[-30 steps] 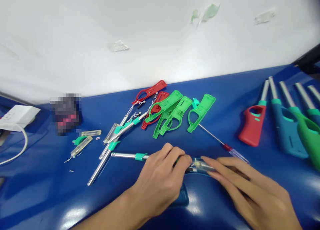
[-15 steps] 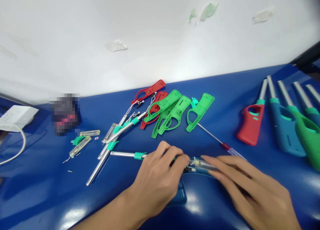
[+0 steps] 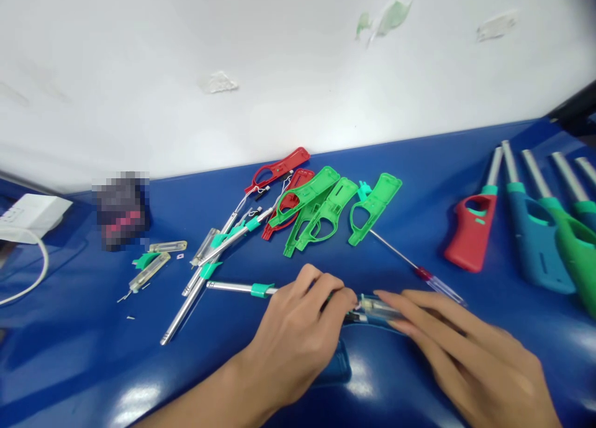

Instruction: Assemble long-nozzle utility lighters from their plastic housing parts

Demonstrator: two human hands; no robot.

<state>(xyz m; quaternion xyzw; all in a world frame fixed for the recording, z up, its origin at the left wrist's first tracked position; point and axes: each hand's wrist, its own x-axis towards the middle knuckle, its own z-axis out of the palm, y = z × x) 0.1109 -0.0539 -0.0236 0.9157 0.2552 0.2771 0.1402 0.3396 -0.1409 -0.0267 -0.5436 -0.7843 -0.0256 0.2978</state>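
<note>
An opened blue gas lighter [image 3: 367, 320] lies crosswise between my hands, its metal tube [image 3: 241, 287] pointing left. My left hand [image 3: 300, 332] is closed around its middle, with thumb and finger pinched beside the clear fuel tank [image 3: 379, 308]. What those fingertips pinch is too small to make out. At the handle end, my right hand [image 3: 479, 353] grips the blue shell and the tank between its fingers. Under my left hand, a loose blue shell half [image 3: 339, 363] rests on the table, partly hidden.
Green shell halves [image 3: 321, 220] and red ones [image 3: 279, 170] lie behind. A screwdriver [image 3: 435, 284] is beyond my right hand. Whole lighters [image 3: 472, 232] stand in a row at right. Loose metal tubes [image 3: 189, 310] and clear tanks [image 3: 151, 271] lie left on the blue table [image 3: 84, 341].
The view has shifted slightly. My left fingertips have moved a little at the tank's end. Both hands keep their hold on the lighter.
</note>
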